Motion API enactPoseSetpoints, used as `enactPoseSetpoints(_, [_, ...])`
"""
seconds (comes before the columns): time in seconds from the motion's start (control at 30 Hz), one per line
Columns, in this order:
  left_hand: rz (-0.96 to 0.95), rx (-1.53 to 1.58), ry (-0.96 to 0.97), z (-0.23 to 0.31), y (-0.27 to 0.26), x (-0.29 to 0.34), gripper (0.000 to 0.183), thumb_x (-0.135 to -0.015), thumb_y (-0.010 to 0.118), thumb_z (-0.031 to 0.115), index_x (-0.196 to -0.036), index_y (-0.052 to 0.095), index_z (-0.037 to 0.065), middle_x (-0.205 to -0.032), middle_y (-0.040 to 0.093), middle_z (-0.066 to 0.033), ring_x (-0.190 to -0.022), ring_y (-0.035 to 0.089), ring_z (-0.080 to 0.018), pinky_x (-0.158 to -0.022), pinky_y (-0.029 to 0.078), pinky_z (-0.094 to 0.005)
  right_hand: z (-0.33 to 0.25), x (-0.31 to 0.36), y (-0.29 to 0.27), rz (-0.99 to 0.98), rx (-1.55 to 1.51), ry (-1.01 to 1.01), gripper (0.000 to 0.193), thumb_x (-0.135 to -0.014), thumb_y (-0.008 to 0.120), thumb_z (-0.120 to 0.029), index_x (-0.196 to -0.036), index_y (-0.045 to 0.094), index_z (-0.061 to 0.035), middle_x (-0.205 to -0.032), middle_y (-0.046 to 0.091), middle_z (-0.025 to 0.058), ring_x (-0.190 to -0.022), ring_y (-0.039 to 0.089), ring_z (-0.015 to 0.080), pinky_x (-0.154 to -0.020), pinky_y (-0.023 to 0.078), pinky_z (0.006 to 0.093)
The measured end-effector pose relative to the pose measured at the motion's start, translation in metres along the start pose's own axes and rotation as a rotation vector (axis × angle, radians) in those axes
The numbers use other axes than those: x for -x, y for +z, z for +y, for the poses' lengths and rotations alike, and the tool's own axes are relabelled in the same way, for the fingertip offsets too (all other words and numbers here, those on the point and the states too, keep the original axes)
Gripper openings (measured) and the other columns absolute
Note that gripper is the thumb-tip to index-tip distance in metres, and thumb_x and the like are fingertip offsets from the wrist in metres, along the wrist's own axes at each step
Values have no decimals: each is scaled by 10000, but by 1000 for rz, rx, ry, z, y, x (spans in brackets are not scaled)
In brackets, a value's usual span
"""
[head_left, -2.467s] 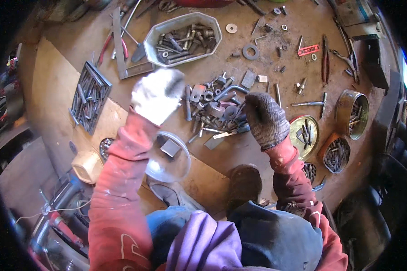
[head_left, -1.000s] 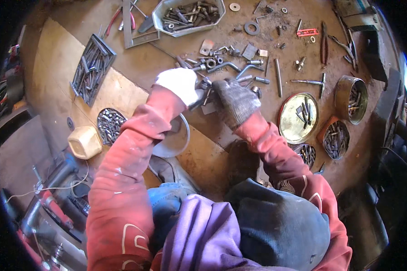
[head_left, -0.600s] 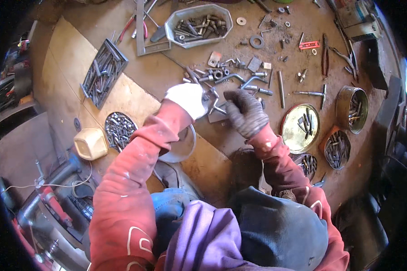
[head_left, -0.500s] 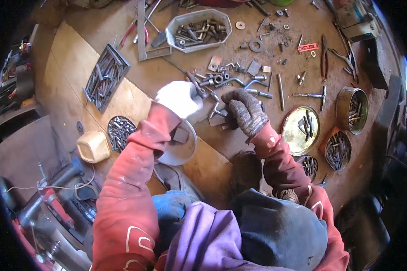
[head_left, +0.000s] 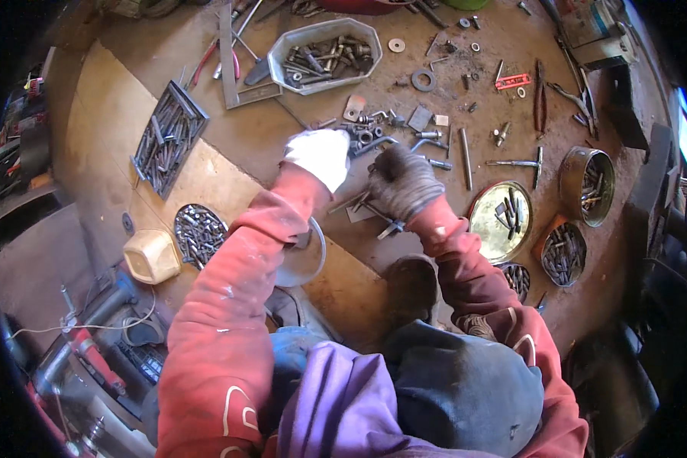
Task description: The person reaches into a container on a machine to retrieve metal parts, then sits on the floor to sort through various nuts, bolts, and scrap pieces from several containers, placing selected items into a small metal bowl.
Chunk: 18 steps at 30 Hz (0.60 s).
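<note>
My left hand point(head_left: 318, 158), in a white glove, reaches to the left edge of a loose heap of nuts, bolts and small metal parts point(head_left: 369, 136). Its fingers point away and are overexposed, so what they hold, if anything, is hidden. My right hand point(head_left: 406, 183), in a grey knitted glove, is closed around a metal T-handle tool point(head_left: 390, 228), which sticks out below the fist toward me. Just beyond the right hand lie cranked metal rods point(head_left: 430, 143). A small flat metal plate point(head_left: 358, 214) shows under the tool.
A grey tub of bolts point(head_left: 276, 59) stands at the far side. To the left are a dark tray of metal pins point(head_left: 198, 120) and a beige plastic container point(head_left: 152, 253). On the right lie a round lid point(head_left: 478, 243), tins of small parts point(head_left: 604, 215) and a T-handle wrench point(head_left: 539, 168).
My left hand has moved away from the tool toward the heap. The T-handle tool, between both hands before, now hangs from my right fist, turned toward me. The view has shifted slightly.
</note>
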<state>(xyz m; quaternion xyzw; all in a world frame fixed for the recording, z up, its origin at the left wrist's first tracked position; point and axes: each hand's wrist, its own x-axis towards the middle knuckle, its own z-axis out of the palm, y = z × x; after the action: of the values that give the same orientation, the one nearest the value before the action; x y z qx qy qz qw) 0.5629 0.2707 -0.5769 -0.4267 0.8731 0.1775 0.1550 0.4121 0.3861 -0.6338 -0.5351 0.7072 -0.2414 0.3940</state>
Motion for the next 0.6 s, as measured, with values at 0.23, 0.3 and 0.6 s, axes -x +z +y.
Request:
enactPoseSetpoints(0.23, [297,220,-4,-39,-57,-17,263,-822,675,306,-969,739,96,-913,721,-170,-895,692,-351,-811,545,-459,-49,-85,-75,238,-419,-85,219,-891,764,-196,-965,672,-11,-760,681,57,-687,608,106,-613,510,290])
enactPoseSetpoints(0.3, [401,249,53,-47,-96,-45,357,-836,681,291,-1107,709,60,-1003,729,-188,-949,691,-363,-865,545,-432,-64,-113,-91,239,-434,-113,225,-903,757,-208,-985,676,-14,-803,703,66,-715,625,115,-628,515,295])
enactPoseSetpoints(0.6, [109,134,-9,-27,-27,-26,271,-869,660,345,-976,709,101,-911,715,-181,-890,684,-381,-786,541,-485,-34,-64,-57,-189,486,-167,221,-925,627,-280,-997,682,-78,-942,703,175,-900,678,395,-775,536,484])
